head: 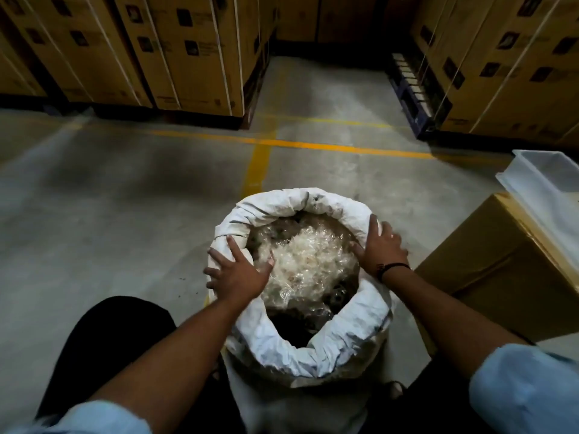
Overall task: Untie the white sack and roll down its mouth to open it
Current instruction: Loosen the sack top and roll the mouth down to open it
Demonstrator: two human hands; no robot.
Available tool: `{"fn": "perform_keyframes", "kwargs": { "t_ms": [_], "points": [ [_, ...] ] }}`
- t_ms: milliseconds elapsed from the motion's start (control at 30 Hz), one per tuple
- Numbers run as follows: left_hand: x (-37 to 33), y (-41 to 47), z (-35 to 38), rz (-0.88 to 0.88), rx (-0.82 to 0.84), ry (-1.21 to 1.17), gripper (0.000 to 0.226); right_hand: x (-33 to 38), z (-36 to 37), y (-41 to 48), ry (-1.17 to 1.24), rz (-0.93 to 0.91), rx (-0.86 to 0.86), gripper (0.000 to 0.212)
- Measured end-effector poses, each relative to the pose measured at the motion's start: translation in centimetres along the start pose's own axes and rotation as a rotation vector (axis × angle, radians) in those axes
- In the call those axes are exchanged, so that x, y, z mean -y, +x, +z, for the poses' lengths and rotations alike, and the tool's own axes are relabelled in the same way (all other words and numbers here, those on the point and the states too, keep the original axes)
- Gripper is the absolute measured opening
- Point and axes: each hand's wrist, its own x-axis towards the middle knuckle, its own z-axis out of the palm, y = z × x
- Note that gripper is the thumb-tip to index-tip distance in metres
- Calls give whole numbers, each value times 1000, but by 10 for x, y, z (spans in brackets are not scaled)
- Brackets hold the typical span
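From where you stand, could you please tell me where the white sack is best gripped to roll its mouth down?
Grip the white sack by its thick rolled rim, at opposite sides, coming from above: thumbs inside, fingers outside, as the left hand and right hand do now. The cuff faces upward and is bulky.

The floor (125,198) is gray and smooth. Yellow lines (297,144) are painted on it, well past the left hand (238,274). Farther back, tall stacks of brown boxes (188,51) stand on dark pallets (416,104). Just right of the right hand (380,245) sits a brown box (488,270) with a pale tub (545,189) on top. The light is dim.
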Motion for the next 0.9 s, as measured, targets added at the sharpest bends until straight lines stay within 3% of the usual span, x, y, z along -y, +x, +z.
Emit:
{"fn": "perform_keyframes", "kwargs": {
  "t_ms": [100,267,367,467,533,600,667,733,833,900],
  "points": [
    [12,9,22,40,-114,58,118,6,12,22,61,104,47,79],
    [27,31,17,80,-93,86,110,-1,18,50,84,-1,-10,51],
    [30,43,1,168,62,-38,99,-4,12,61,161,50,-1,53],
    [38,68,-57,165,293,-460,103,-11,-11,70,346,157,13,58],
    [52,80,-100,99,434,-657,74,-27,-28,76,480,247,103,57],
    [65,86,-122,-21,599,-633,46,-42,-33,78,555,269,248,51],
    [66,87,-125,-77,698,-574,53,-46,-27,79,707,345,307,54],
    [57,92,-120,-63,745,-557,84,-38,-20,84,753,367,261,59],
    [37,106,-101,-35,603,-351,89,-18,-24,91,468,286,152,66],
    [21,120,-82,53,251,-63,106,-8,-33,89,181,169,-17,67]
  ]
}}
